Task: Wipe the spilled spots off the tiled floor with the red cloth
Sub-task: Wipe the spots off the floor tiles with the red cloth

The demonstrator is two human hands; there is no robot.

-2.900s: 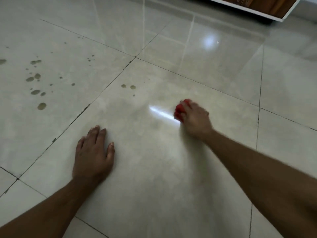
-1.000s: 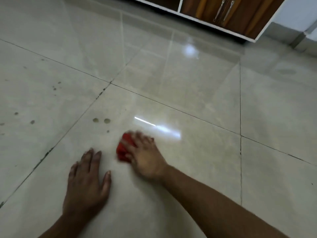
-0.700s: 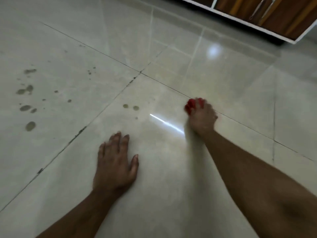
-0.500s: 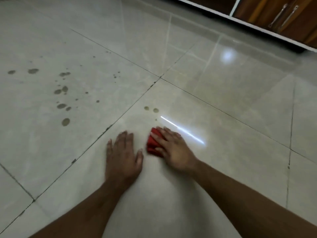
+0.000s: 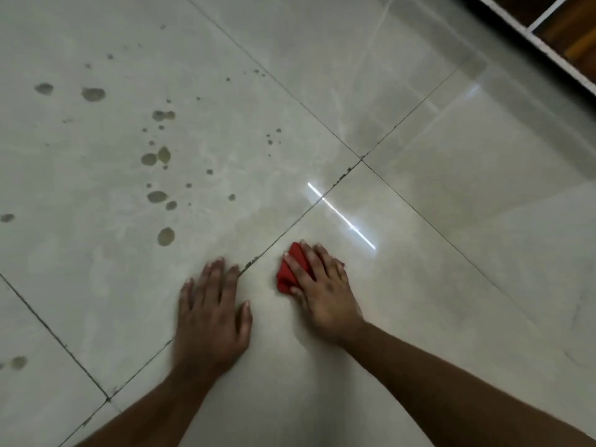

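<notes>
My right hand (image 5: 324,291) presses a folded red cloth (image 5: 292,272) flat on the pale tiled floor (image 5: 419,124), fingers spread over it; most of the cloth is hidden under the palm. My left hand (image 5: 211,317) lies flat on the tile just left of it, fingers apart, holding nothing, its fingertips at a grout line. Several dark spilled spots (image 5: 158,156) dot the tile to the upper left, the nearest a large blot (image 5: 166,236) above my left hand. The tile around the cloth shows no spots.
A wooden cabinet with a white base frame (image 5: 548,50) stands at the top right corner. Dark grout lines (image 5: 361,159) cross just above the hands. A bright streak of reflected light (image 5: 342,217) lies beyond the cloth. More spots (image 5: 17,362) sit at the far left edge.
The two spots that lay just above the cloth are no longer visible. My right hand with the cloth has stayed beside my left hand, and the view has swung left, showing more of the spotted tile.
</notes>
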